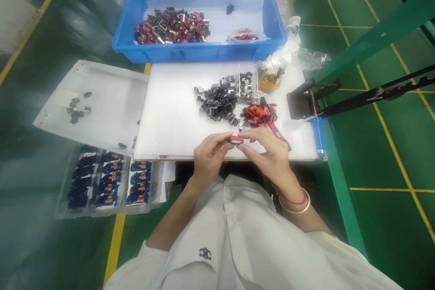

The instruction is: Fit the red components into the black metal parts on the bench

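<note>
Seen from my remote station: the left hand (211,156) and right hand (267,156) are both closed in a fingertip pinch on a small red-and-black electronic component (237,140), held just above the near edge of a white board (170,118). I judge that a slipped pinch could drop it among the loose red components (258,114) and black components (217,102), or onto the green-painted floor (384,145). The component shows a red body and dark face, partly hidden by the fingers.

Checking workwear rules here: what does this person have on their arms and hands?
The left hand and right hand are bare, with no gloves. The right wrist wears a silver bangle and a red cord. The white coat's sleeves end well above the wrists.
</note>
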{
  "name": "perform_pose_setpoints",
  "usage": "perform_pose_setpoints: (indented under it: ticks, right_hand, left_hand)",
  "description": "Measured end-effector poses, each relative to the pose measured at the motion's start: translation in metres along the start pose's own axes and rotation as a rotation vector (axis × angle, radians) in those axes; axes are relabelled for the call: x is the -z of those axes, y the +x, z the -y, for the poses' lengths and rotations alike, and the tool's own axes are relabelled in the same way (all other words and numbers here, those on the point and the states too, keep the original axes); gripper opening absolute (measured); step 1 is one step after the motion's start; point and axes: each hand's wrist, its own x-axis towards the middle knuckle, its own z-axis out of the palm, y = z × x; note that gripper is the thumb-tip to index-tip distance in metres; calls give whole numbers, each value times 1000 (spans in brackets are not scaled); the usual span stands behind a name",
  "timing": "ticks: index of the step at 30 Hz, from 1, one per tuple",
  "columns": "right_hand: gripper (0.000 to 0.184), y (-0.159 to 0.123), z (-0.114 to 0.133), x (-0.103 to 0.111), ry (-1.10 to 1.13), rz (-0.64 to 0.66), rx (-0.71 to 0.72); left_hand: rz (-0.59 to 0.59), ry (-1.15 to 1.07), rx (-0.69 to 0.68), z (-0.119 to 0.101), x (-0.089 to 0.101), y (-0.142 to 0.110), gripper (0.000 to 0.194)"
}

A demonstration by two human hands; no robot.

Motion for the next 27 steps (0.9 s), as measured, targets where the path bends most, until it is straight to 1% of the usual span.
perform_pose_setpoints:
  ticks: [5,14,19,23,27]
  right_hand:
    - [14,-3,2,-3,4,-23,-28]
    - [14,-7,2,-3,-17,-46,-61]
    - [15,-11,-1,0,-15,-27,-98]
    - [15,-12,-2,5,21,5,-136]
    - [15,-12,-3,8,41,21,-157]
  left_hand:
    - [-3,56,-99,2,1,0,22]
    - [-4,165,-218,2,0,-1,26]
    - [13,242,-261,-3,0,0,20]
    - [70,259,-293,-8,4,5,18]
    - [176,246,-350,-9,9,11,32]
